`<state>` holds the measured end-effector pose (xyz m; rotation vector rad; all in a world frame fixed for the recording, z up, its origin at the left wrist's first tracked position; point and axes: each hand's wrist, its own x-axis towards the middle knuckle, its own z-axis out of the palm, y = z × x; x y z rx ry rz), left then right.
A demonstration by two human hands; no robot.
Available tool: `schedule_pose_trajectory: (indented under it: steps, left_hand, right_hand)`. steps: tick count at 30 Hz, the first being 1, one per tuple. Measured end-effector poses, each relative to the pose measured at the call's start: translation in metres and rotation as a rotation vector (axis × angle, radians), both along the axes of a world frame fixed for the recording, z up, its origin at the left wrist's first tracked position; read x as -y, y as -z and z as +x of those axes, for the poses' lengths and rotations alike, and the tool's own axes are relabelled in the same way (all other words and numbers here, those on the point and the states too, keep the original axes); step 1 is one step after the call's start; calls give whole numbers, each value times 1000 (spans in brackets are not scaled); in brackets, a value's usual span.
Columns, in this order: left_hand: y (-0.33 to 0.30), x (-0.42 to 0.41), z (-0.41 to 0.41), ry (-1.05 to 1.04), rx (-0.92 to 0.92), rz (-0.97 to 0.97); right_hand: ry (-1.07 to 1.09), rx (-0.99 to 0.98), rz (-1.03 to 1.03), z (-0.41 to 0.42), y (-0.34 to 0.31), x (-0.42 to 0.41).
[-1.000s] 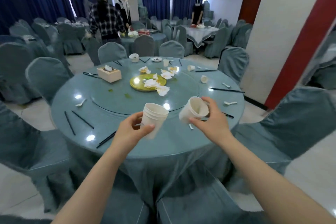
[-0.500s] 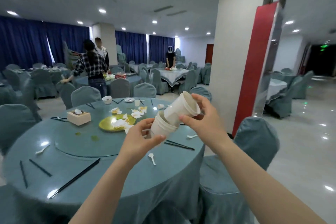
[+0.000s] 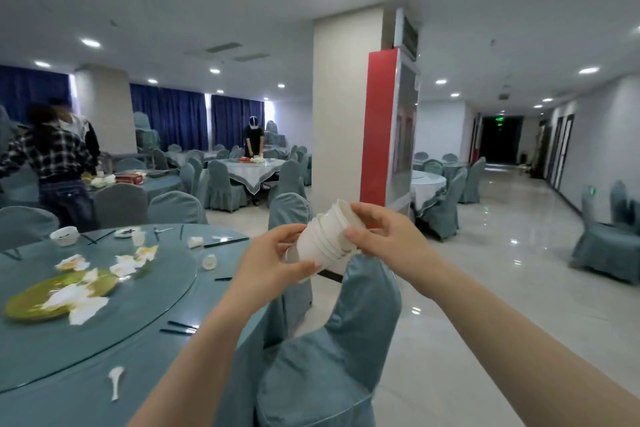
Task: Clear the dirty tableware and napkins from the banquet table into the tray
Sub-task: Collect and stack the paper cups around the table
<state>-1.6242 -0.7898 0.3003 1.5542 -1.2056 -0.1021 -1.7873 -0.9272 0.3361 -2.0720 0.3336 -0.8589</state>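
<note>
A stack of white paper cups (image 3: 323,239), nested into one another, is tilted in mid-air in front of me. My left hand (image 3: 273,263) grips its lower end and my right hand (image 3: 384,239) grips its upper rim end. The round banquet table (image 3: 145,367) lies to the left. On it are a green plate (image 3: 31,298) with crumpled napkins (image 3: 78,302), a white spoon (image 3: 116,385), black chopsticks (image 3: 180,328), a white bowl (image 3: 65,236) and small cups (image 3: 209,261). No tray is in view.
Covered chairs (image 3: 332,350) stand right below my hands at the table's edge. A white pillar with a red panel (image 3: 377,128) rises ahead. Other people work at tables in the back left. Open tiled floor (image 3: 485,288) stretches to the right.
The right hand has pushed its cup fully into the cups in the left hand, forming one stack. My view has swung to the right, away from the table.
</note>
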Motion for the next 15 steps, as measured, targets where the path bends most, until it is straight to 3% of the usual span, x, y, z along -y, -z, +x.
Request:
schedule_pose_trajectory:
  steps: [5,9,15]
  left_hand:
    - [4,94,-7,46,81,48]
    - [10,177,6,118,116,100]
    - [10,316,35,207,110,130]
  right_hand:
    - [-11,-4,103,-20,9,95]
    - [-86,-159,44,-18,13,177]
    - [-70,-216,68,4,14,308]
